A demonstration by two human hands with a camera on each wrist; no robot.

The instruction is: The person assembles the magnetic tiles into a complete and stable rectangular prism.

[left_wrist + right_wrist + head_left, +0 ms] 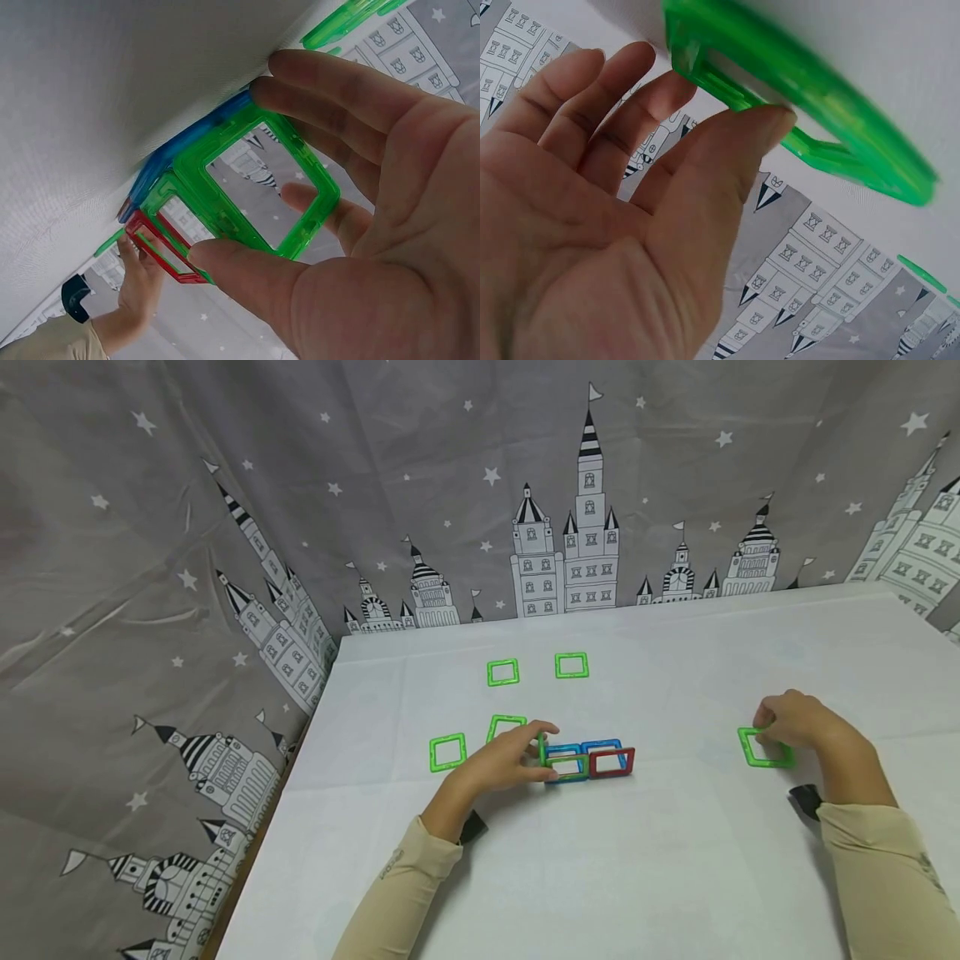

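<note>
In the head view, a small joined build of magnetic tiles sits mid-table: blue tiles (602, 744) at the back and base, a red rectangular tile (611, 752) and a green one (567, 757) standing in front. My left hand (498, 764) grips its left end, thumb at the near side and fingertips at the far side of an upright green square tile (315, 225). Far to the right, my right hand (806, 720) pinches another green square tile (745, 747) by its edge. The right wrist view has this tile tilted, thumb across its frame, the other fingers loosely bent.
Several loose green tiles lie left of and behind the build: one at the left (432, 756), one partly behind the left hand (508, 718), and two farther back, a left tile (490, 674) and a right tile (572, 676). A grey castle-print curtain (435, 460) borders the white table (675, 860).
</note>
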